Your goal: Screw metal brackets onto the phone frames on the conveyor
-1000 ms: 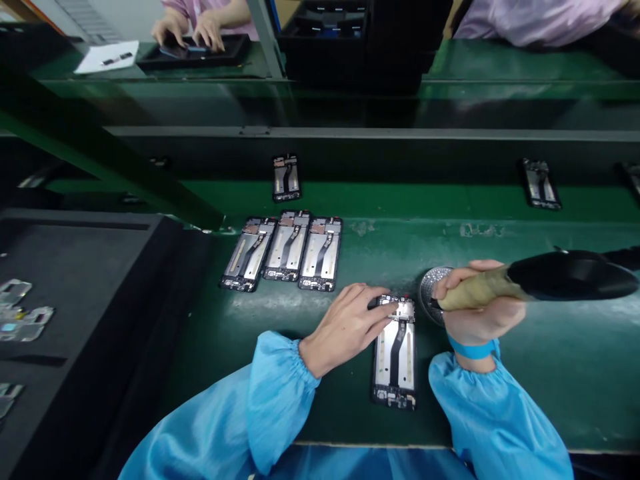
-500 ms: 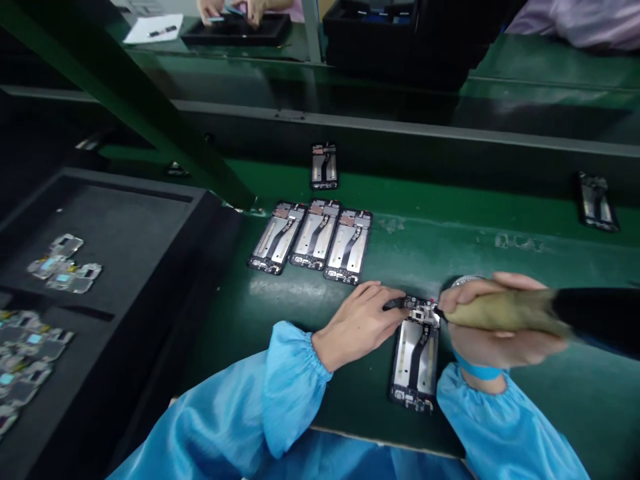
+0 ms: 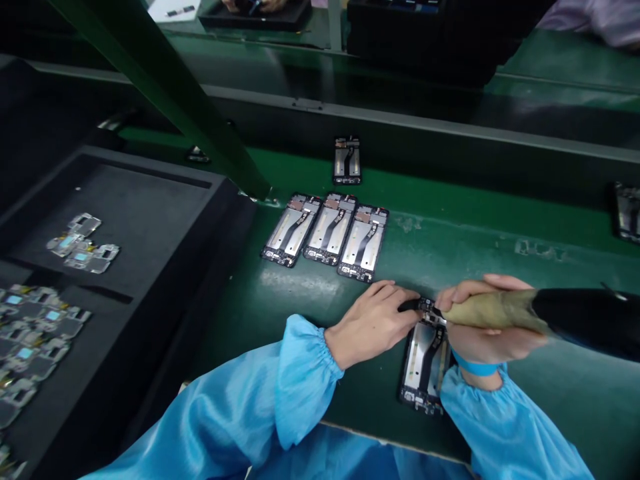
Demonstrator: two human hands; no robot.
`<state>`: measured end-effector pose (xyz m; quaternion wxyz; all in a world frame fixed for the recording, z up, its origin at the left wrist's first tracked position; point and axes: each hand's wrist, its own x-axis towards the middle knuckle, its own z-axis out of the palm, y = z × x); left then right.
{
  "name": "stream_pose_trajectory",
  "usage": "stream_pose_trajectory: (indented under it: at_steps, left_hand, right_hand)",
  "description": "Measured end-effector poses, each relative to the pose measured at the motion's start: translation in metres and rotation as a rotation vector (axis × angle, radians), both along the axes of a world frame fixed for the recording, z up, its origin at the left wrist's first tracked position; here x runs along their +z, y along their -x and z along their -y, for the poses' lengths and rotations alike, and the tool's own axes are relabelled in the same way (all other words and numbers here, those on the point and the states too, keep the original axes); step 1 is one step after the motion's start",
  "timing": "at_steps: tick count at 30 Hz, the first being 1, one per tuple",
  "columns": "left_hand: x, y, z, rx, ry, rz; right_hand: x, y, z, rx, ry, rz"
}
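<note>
An opened phone (image 3: 425,363) lies on the green bench in front of me, showing its silver back plate, dark ribbon cable and small boards. My left hand (image 3: 373,323) holds its upper left corner, with a black cover on one fingertip. My right hand (image 3: 485,320) is closed around an electric screwdriver (image 3: 515,310) with a yellowish wrapped grip and black body. The screwdriver points at the phone's upper end; its tip is hidden by my fingers. Farther left, three similar opened phones (image 3: 330,230) lie side by side, and another opened phone (image 3: 347,161) lies behind them.
On the left, a black tray (image 3: 165,193) bears several small phone boards (image 3: 93,257). A slanted green post (image 3: 200,113) stands behind it. One more opened phone (image 3: 627,210) lies at the far right. Across the bench, a co-worker's hands (image 3: 255,7) show above a black tray (image 3: 255,21).
The view has shifted, so most things appear farther right. My right hand with the screwdriver has moved slightly left across the phone's upper end. My left hand keeps its place on the phone.
</note>
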<state>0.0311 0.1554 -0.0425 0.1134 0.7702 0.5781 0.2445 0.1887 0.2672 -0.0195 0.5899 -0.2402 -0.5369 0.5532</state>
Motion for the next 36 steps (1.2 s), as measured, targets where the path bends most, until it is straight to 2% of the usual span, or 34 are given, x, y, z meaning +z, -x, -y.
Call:
stream_pose_trajectory:
  at_steps: [6,10,14,17,19,22,24,28,32,36]
  left_hand:
    - [-0.002,0.0,0.001,-0.003,-0.013,0.007]
    - [-0.001,0.001,0.001,-0.003,0.009,0.002]
    - [-0.001,0.0,0.0,0.005,-0.002,0.002]
    - [-0.001,0.001,0.0,-0.001,-0.017,0.009]
    - [-0.001,0.003,0.001,-0.001,-0.025,0.016]
    - [-0.002,0.005,0.003,-0.004,-0.059,0.033]
    - [-0.003,0.005,0.003,-0.006,-0.081,0.046]
    - [-0.003,-0.001,-0.007,0.033,-0.032,0.083]
    - [-0.003,-0.007,-0.022,0.069,0.028,0.102]
    - [-0.006,-0.007,-0.027,0.081,-0.004,0.128]
  right_hand:
    - [0.0,-0.005,-0.002,-0.009,-0.011,0.001]
    - [-0.004,0.001,-0.001,-0.007,0.002,-0.024]
    - [-0.012,0.008,0.002,0.033,-0.06,-0.06]
    - [-0.009,0.009,0.001,0.042,-0.044,-0.051]
    - [-0.003,0.001,-0.004,-0.018,-0.04,-0.045]
    - [0.006,-0.021,-0.022,-0.257,-0.122,-0.046]
    - [0.008,-0.038,-0.035,-0.358,-0.148,-0.018]
    - [0.004,-0.053,-0.047,-0.406,-0.085,0.015]
    - [0.001,-0.044,-0.043,-0.444,-0.077,0.052]
    - [-0.002,-0.038,-0.043,-0.463,-0.084,0.066]
